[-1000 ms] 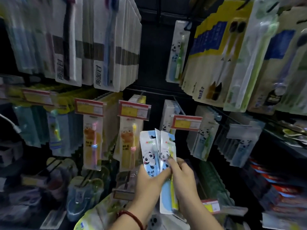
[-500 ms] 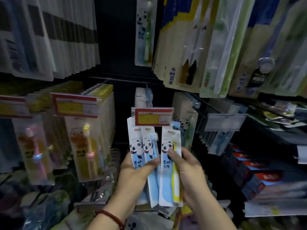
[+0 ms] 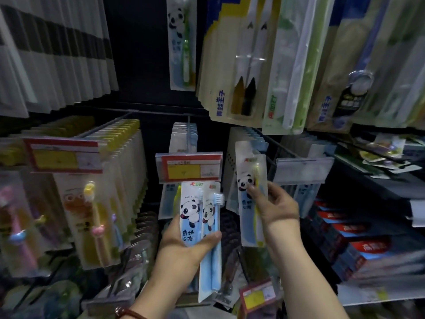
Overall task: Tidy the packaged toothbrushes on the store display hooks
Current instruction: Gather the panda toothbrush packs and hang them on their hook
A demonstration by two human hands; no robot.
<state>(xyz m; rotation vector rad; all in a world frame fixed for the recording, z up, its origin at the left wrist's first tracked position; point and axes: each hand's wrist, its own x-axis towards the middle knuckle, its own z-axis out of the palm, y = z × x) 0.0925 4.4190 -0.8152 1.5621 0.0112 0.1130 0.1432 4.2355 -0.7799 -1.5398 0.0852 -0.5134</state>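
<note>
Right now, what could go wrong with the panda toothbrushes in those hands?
1. The left hand grips two blue-brush packs mostly with its thumb across the front, so one might slide out and drop.
2. The right hand pinches the yellow-brush pack near its middle, so the top could wobble and miss a hook, or nudge the hanging packs behind it.

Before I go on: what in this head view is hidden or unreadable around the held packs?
Head view:
- Yellow-brush pack in the right hand: whether its top is hung yet is lost in blur against the packs behind.
- Blue-brush packs in the left hand: any more behind the front two are hidden by overlap.
- Price label: print blurred.
</note>
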